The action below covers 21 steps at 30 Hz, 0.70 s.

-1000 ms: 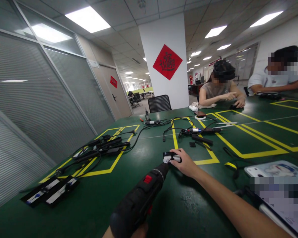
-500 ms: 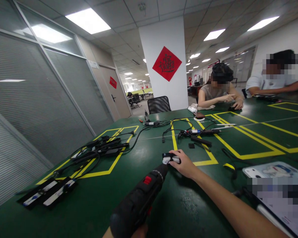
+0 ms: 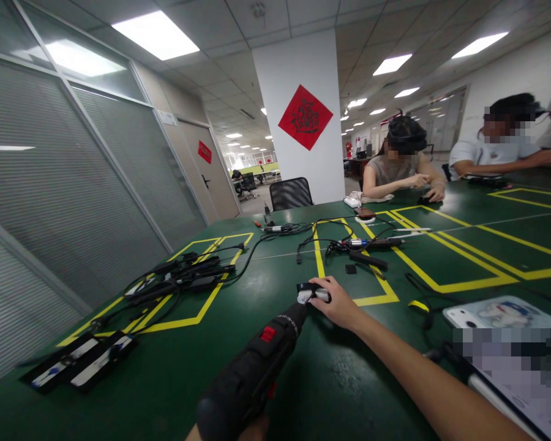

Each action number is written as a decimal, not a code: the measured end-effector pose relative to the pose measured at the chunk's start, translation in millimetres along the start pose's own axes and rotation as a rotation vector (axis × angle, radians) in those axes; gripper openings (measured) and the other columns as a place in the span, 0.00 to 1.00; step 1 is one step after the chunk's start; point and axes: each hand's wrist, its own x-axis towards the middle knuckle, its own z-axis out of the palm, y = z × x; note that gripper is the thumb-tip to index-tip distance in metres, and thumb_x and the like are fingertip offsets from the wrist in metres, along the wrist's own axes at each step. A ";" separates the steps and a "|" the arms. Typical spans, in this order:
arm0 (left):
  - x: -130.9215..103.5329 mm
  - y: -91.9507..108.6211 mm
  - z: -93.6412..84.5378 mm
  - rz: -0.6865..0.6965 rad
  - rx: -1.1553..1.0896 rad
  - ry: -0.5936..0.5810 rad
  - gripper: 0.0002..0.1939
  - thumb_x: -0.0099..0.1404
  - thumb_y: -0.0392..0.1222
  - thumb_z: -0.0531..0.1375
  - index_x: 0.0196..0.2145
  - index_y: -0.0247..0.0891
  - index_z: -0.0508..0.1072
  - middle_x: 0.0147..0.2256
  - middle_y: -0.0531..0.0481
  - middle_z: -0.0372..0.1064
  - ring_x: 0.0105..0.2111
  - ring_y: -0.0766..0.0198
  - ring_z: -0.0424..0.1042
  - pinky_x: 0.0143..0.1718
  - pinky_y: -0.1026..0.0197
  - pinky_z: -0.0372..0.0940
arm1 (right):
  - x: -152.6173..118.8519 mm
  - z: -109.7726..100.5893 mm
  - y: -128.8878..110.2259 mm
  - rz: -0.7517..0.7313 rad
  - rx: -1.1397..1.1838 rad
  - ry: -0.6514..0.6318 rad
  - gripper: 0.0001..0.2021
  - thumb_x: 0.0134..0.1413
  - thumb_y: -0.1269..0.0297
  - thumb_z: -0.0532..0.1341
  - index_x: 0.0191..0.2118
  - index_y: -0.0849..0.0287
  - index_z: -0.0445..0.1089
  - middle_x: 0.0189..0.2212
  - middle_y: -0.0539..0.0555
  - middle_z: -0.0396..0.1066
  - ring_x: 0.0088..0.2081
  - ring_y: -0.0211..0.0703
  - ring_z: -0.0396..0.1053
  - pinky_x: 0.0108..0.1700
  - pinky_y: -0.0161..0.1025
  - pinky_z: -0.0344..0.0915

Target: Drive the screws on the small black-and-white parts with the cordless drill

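Observation:
My left hand [image 3: 253, 427], mostly hidden at the bottom edge, grips a black cordless drill [image 3: 252, 373] with red buttons. The drill points up and to the right, its nose meeting a small black-and-white part [image 3: 313, 294]. Whether a bit enters the part is too small to tell. My right hand [image 3: 333, 300] pinches that part from the right, thumb and fingers closed on its sides. Both hands are over the green table [image 3: 294, 361].
Black cables [image 3: 183, 275] and two black-and-white strips [image 3: 103, 361] lie left. Beyond my right hand are a small black block [image 3: 351, 269], a pen-like tool [image 3: 371, 243] and wires. A phone [image 3: 505, 313] lies right. Two people sit across the table.
The view has shifted slightly, so the whole scene sits a little further left. Both hands keep their holds, and the drill nose stays at the part.

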 end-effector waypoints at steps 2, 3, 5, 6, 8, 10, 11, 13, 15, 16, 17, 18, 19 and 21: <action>3.2 -2.8 2.5 0.005 -0.012 -0.010 0.09 0.47 0.31 0.54 0.21 0.44 0.69 0.20 0.53 0.71 0.32 0.57 0.74 0.36 0.57 0.70 | 0.1 -0.3 -0.8 0.004 0.003 -0.004 0.20 0.46 0.66 0.58 0.48 0.54 0.62 0.43 0.53 0.58 0.44 0.40 0.63 0.51 0.38 0.57; 5.3 -5.6 3.9 -0.015 -0.024 -0.022 0.09 0.47 0.30 0.54 0.19 0.44 0.69 0.19 0.54 0.70 0.30 0.57 0.74 0.35 0.57 0.70 | 0.2 -0.4 -1.1 0.005 0.003 -0.004 0.20 0.47 0.66 0.58 0.48 0.54 0.62 0.43 0.53 0.58 0.44 0.40 0.63 0.51 0.38 0.57; 9.9 -13.0 6.5 -0.067 -0.050 -0.037 0.11 0.47 0.29 0.53 0.18 0.44 0.68 0.17 0.54 0.69 0.25 0.59 0.73 0.32 0.56 0.71 | 0.4 -0.2 -1.4 0.003 0.003 -0.005 0.20 0.46 0.66 0.58 0.49 0.54 0.62 0.43 0.53 0.58 0.43 0.40 0.63 0.50 0.38 0.57; 11.9 -16.8 7.6 -0.091 -0.060 -0.038 0.11 0.47 0.28 0.52 0.18 0.43 0.68 0.16 0.54 0.69 0.23 0.60 0.72 0.31 0.56 0.71 | 0.5 -0.1 -1.3 0.003 0.003 -0.003 0.20 0.46 0.66 0.58 0.49 0.54 0.62 0.43 0.53 0.58 0.43 0.40 0.63 0.50 0.38 0.57; 14.2 -22.3 9.1 -0.109 -0.072 -0.032 0.11 0.47 0.28 0.52 0.19 0.43 0.69 0.16 0.55 0.68 0.21 0.60 0.72 0.30 0.56 0.71 | 0.4 0.2 -0.7 -0.002 0.003 -0.002 0.20 0.46 0.66 0.59 0.49 0.54 0.62 0.43 0.53 0.58 0.43 0.39 0.63 0.50 0.38 0.57; 13.9 -23.5 9.4 -0.100 -0.064 -0.026 0.11 0.48 0.28 0.53 0.19 0.43 0.68 0.15 0.55 0.68 0.21 0.60 0.72 0.29 0.57 0.71 | 0.2 0.4 0.1 -0.008 0.001 -0.003 0.20 0.46 0.66 0.59 0.49 0.54 0.62 0.43 0.53 0.58 0.43 0.39 0.63 0.50 0.38 0.57; 12.9 -22.4 8.9 -0.092 -0.056 -0.025 0.11 0.48 0.29 0.53 0.18 0.43 0.68 0.15 0.55 0.68 0.21 0.60 0.72 0.28 0.57 0.71 | 0.1 0.5 0.4 -0.010 -0.002 -0.004 0.20 0.46 0.66 0.59 0.49 0.54 0.62 0.43 0.53 0.58 0.42 0.39 0.63 0.50 0.38 0.57; 9.7 -17.3 6.5 -0.073 -0.038 -0.026 0.11 0.49 0.29 0.52 0.18 0.43 0.68 0.15 0.55 0.69 0.20 0.60 0.72 0.28 0.58 0.71 | 0.1 0.3 0.4 -0.010 -0.005 -0.004 0.20 0.46 0.66 0.59 0.49 0.54 0.62 0.43 0.53 0.58 0.42 0.39 0.63 0.50 0.38 0.58; 6.7 -9.9 3.4 -0.056 -0.030 -0.028 0.11 0.50 0.29 0.51 0.18 0.42 0.68 0.17 0.53 0.70 0.24 0.59 0.74 0.30 0.57 0.71 | 0.2 -0.1 -0.3 -0.005 -0.006 -0.007 0.20 0.46 0.66 0.59 0.49 0.55 0.62 0.43 0.53 0.58 0.42 0.39 0.63 0.50 0.38 0.57; 5.5 -5.6 2.2 -0.047 -0.030 -0.026 0.11 0.50 0.29 0.52 0.19 0.42 0.69 0.19 0.52 0.71 0.27 0.58 0.74 0.32 0.57 0.71 | 0.3 -0.3 -1.0 -0.001 -0.007 -0.007 0.20 0.46 0.66 0.59 0.49 0.55 0.62 0.43 0.53 0.58 0.43 0.39 0.63 0.50 0.38 0.57; 4.8 -1.4 1.5 -0.031 -0.026 -0.020 0.10 0.49 0.29 0.53 0.19 0.42 0.69 0.21 0.51 0.72 0.32 0.56 0.74 0.36 0.57 0.70 | 0.3 -0.6 -1.7 0.004 -0.008 -0.009 0.21 0.46 0.66 0.59 0.49 0.55 0.62 0.43 0.53 0.58 0.43 0.39 0.63 0.50 0.38 0.57; 4.3 2.7 1.5 -0.003 -0.016 -0.011 0.10 0.47 0.29 0.53 0.20 0.43 0.70 0.22 0.50 0.73 0.38 0.55 0.72 0.40 0.56 0.69 | 0.3 -0.8 -2.5 0.007 -0.012 -0.012 0.21 0.46 0.66 0.59 0.49 0.54 0.62 0.42 0.53 0.58 0.43 0.39 0.63 0.51 0.39 0.57; 3.9 6.3 2.1 0.034 -0.002 -0.002 0.11 0.45 0.28 0.54 0.19 0.43 0.70 0.24 0.50 0.73 0.44 0.54 0.69 0.45 0.55 0.66 | 0.3 -1.0 -3.2 0.008 -0.015 -0.012 0.21 0.46 0.66 0.59 0.49 0.54 0.62 0.42 0.53 0.58 0.43 0.39 0.63 0.51 0.39 0.57; 3.1 10.8 4.3 0.110 0.028 0.009 0.12 0.43 0.27 0.54 0.19 0.44 0.70 0.27 0.50 0.74 0.50 0.54 0.63 0.50 0.54 0.61 | 0.0 -1.3 -4.2 0.010 -0.020 -0.012 0.21 0.46 0.66 0.59 0.49 0.54 0.62 0.42 0.53 0.58 0.43 0.40 0.63 0.51 0.39 0.57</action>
